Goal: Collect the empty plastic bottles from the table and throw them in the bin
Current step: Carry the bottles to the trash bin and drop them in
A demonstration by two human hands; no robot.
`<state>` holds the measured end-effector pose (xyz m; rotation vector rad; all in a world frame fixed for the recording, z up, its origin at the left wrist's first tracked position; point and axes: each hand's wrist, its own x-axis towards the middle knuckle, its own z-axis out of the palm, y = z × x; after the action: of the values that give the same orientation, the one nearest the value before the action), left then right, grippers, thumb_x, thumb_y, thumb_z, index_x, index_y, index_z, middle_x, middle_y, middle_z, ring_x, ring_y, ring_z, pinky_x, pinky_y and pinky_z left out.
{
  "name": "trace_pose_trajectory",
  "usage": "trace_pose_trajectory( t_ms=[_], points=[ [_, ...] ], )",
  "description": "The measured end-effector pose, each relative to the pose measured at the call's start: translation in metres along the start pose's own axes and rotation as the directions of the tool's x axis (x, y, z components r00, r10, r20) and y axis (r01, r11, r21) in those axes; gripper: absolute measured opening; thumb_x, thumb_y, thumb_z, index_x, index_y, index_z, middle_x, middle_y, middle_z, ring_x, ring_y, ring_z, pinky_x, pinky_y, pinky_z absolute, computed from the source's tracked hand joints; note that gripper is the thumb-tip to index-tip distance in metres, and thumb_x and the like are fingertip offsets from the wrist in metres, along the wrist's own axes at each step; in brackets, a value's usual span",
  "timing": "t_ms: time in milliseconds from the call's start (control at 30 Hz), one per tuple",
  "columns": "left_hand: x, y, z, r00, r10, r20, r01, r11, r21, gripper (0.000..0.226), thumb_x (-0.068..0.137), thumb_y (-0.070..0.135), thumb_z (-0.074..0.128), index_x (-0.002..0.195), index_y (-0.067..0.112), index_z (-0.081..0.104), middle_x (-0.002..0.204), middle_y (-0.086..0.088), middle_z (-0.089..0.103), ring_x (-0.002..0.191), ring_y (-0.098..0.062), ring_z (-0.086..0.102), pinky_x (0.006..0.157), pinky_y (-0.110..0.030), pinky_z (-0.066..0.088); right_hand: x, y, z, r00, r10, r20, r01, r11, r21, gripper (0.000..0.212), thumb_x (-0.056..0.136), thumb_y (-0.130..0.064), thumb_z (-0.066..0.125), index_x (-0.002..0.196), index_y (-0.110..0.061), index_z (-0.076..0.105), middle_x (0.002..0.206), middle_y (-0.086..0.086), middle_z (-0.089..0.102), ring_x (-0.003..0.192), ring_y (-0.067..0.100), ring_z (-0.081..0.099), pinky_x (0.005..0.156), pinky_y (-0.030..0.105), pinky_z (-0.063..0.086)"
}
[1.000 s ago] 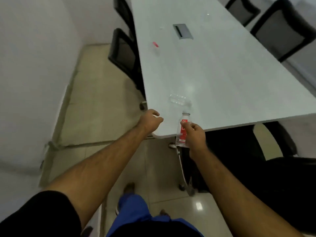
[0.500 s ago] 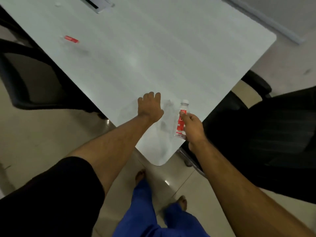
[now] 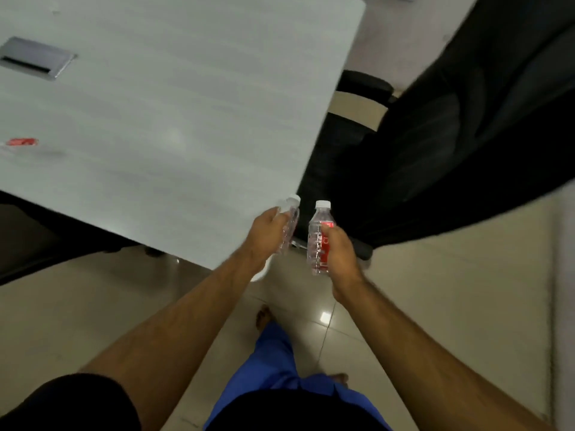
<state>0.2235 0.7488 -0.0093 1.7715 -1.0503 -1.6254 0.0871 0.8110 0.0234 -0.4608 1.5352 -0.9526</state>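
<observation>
My left hand [image 3: 267, 231] is closed around a clear, label-free plastic bottle [image 3: 289, 225], lifted off the table's near corner. My right hand [image 3: 339, 251] grips a second clear bottle with a red label and white cap [image 3: 319, 234], held upright just off the table's edge above the floor. The two bottles are side by side, a small gap between them. A third bottle with a red label [image 3: 21, 142] lies on the pale grey table [image 3: 174, 119] at the far left. No bin is in view.
A grey cable hatch [image 3: 35, 59] is set into the table top at upper left. A black office chair [image 3: 441, 150] stands right of the table corner, another dark chair [image 3: 37, 231] at lower left. Tiled floor lies beneath me.
My left hand, which lay over the clear bottle on the table, has closed on it and lifted it. My right hand kept its bottle. The view has swung around the table corner.
</observation>
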Motion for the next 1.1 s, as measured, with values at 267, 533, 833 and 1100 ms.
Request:
trace_pose_trajectory(
  t_ms=[267, 533, 833, 1100],
  points=[
    [-0.115, -0.019, 0.191, 0.934, -0.014, 0.356, -0.025, 0.994, 0.103, 0.014, 0.091, 0.026, 0.063, 0.083, 0.016, 0.066, 0.068, 0.001, 0.064, 0.059, -0.011, 0.062, 0.050, -0.024, 0.049, -0.076, 0.064, -0.205, 0.965, -0.078, -0.252, 0.126, 0.976, 0.180, 0.023, 0.092, -0.033, 0.043, 0.089, -0.014, 0.055, 0.073, 0.011, 0.046, 0.060, 0.021, 0.044, 0.050, 0.030, 0.039],
    [-0.171, -0.007, 0.409, 0.764, -0.156, 0.626, -0.041, 0.956, 0.289, 0.015, 0.091, 0.026, 0.062, 0.087, 0.014, 0.069, 0.074, -0.004, 0.068, 0.064, -0.017, 0.064, 0.060, -0.029, 0.052, -0.122, 0.094, -0.393, 0.766, 0.031, -0.643, 0.284, 0.880, 0.381, 0.013, 0.086, -0.029, 0.045, 0.078, -0.022, 0.052, 0.066, -0.003, 0.049, 0.053, 0.009, 0.045, 0.046, 0.023, 0.040],
    [-0.183, -0.002, 0.645, 0.434, -0.352, 0.829, -0.291, 0.816, 0.499, 0.015, 0.092, 0.013, 0.055, 0.089, 0.011, 0.070, 0.070, -0.004, 0.062, 0.056, -0.014, 0.057, 0.057, -0.026, 0.050, -0.136, 0.106, -0.563, 0.590, 0.316, -0.743, 0.362, 0.720, 0.593, 0.025, 0.093, -0.025, 0.043, 0.072, -0.021, 0.056, 0.063, -0.001, 0.053, 0.050, 0.012, 0.047, 0.053, 0.027, 0.041],
    [-0.272, -0.041, 0.850, 0.105, -0.655, 0.749, -0.679, 0.503, 0.535, 0.012, 0.089, 0.018, 0.060, 0.091, 0.011, 0.069, 0.084, -0.007, 0.067, 0.071, -0.020, 0.064, 0.066, -0.031, 0.054, -0.178, 0.142, -0.675, 0.216, 0.567, -0.795, 0.588, 0.574, 0.569, 0.021, 0.103, -0.028, 0.052, 0.112, -0.020, 0.069, 0.104, 0.005, 0.077, 0.088, 0.017, 0.074, 0.070, 0.029, 0.060]
  ],
)
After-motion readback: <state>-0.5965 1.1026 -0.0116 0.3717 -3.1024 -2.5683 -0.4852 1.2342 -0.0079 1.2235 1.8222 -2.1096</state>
